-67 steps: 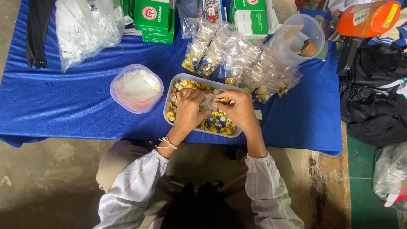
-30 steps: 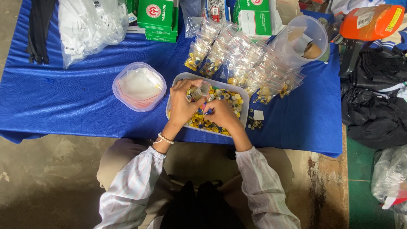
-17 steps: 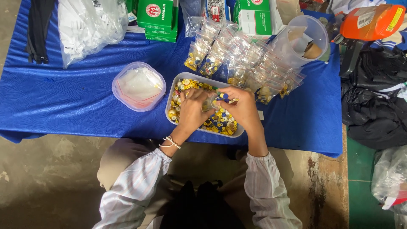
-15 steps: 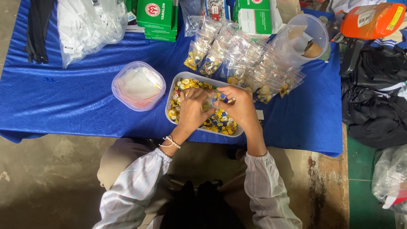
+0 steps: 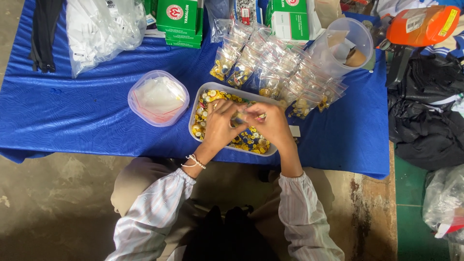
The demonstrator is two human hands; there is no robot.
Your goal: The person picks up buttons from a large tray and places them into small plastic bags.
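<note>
Hands (image 5: 246, 123) over yellow button tray (image 5: 197, 113)

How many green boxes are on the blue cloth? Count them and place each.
2 in clear view: one green box at the top edge left of centre, another right of it. Thinner ones seem stacked under the first; more may be hidden.

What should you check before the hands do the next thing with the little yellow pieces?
1. Both hands over the tray: ok, left hand and right hand meet above the grey tray.
2. Small clear bag pinched between them: cannot tell, fingers hide it.
3. Tray still has yellow pieces: ok.
4. Tray fully on the blue cloth: ok.
5. Filled small bags piled behind the tray: ok.
6. Round tub of empty bags beside the tray: ok.
</note>
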